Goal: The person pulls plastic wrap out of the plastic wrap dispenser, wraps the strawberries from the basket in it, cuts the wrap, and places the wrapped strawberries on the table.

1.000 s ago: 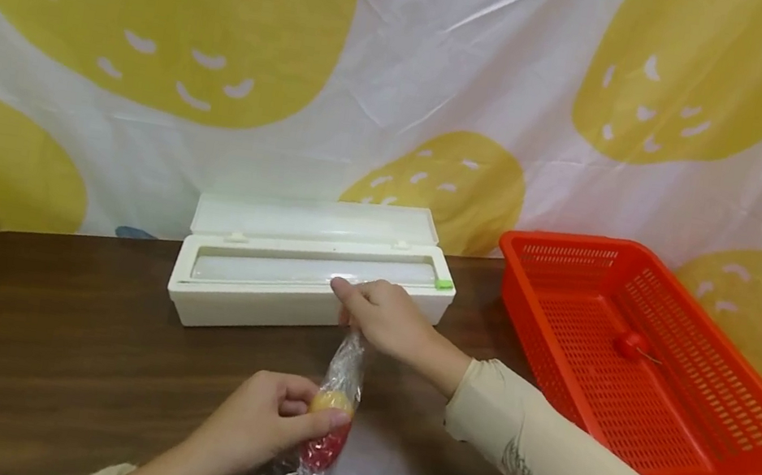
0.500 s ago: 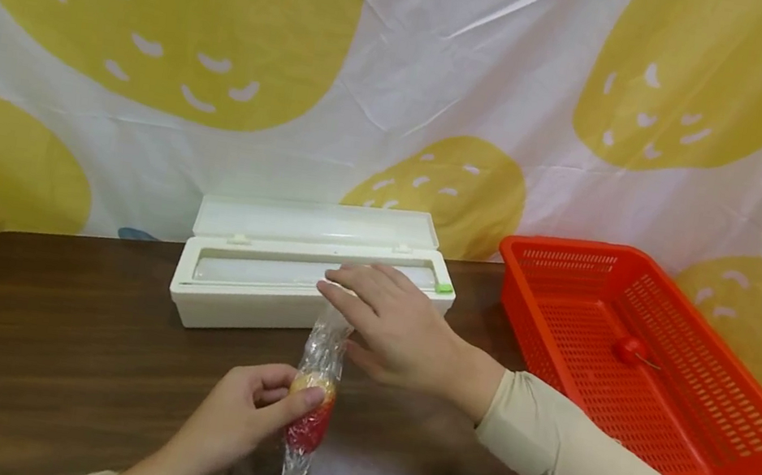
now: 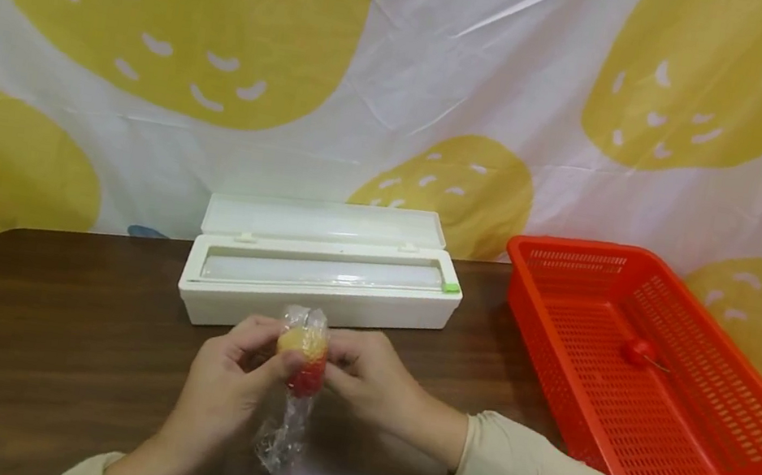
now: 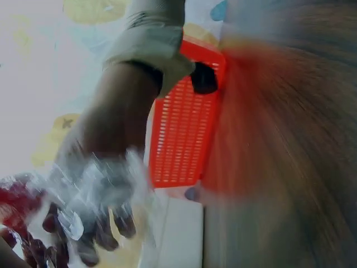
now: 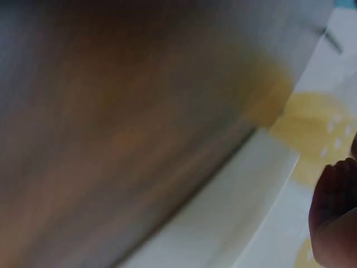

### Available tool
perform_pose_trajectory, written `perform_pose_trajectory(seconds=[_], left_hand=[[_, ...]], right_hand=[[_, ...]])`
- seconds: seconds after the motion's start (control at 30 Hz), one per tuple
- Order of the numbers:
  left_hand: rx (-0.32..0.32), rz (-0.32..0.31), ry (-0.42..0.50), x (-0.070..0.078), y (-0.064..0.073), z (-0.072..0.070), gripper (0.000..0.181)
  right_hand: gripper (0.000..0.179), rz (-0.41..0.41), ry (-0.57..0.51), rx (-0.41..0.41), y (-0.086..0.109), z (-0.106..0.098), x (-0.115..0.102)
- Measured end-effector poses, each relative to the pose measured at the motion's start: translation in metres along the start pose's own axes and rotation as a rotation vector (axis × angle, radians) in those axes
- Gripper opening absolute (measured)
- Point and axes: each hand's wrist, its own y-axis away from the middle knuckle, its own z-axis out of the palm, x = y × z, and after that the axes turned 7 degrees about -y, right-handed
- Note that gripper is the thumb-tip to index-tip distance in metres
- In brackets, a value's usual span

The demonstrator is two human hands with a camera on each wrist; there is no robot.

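A red-and-yellow fruit (image 3: 306,356), wrapped in clear cling film, is held up above the table by both hands. My left hand (image 3: 221,379) grips its left side, thumb across the front. On the opposite side, my right hand (image 3: 371,377) pinches at the fruit and film with thumb and curled fingers. A crumpled tail of cling film (image 3: 282,440) hangs below, and a short end stands up on top. Blurred film (image 4: 97,181) covers part of the right hand in the left wrist view, with the red of the fruit at that view's left edge.
Behind the hands stands a white cling film dispenser (image 3: 320,300), lid raised, roll inside, green cutter tab at right. To the right, a red plastic basket (image 3: 590,421) holds a small red fruit (image 3: 639,351) with a stem. A fruit-print cloth (image 3: 452,59) backs the brown table (image 3: 77,340).
My right hand has come down from the film's upper end to the fruit's right side. The upper film is now folded down short. Both hands and fruit have shifted slightly left and up.
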Motion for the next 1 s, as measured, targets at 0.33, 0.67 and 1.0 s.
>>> perform_pose_trajectory(seconds=[0.33, 0.67, 1.0], left_hand=[[-0.005, -0.223, -0.045, 0.000, -0.006, -0.006, 0.031], [-0.026, -0.280, -0.108, -0.004, -0.008, -0.010, 0.036], [-0.156, -0.269, -0.015, -0.008, -0.005, -0.009, 0.032]], right_hand=[[0.022, 0.161, -0.301, -0.126, 0.010, 0.016, 0.000], [0.043, 0.291, -0.513, -0.127, 0.014, 0.026, -0.007], [0.027, 0.335, -0.589, 0.030, 0.003, 0.033, -0.006]])
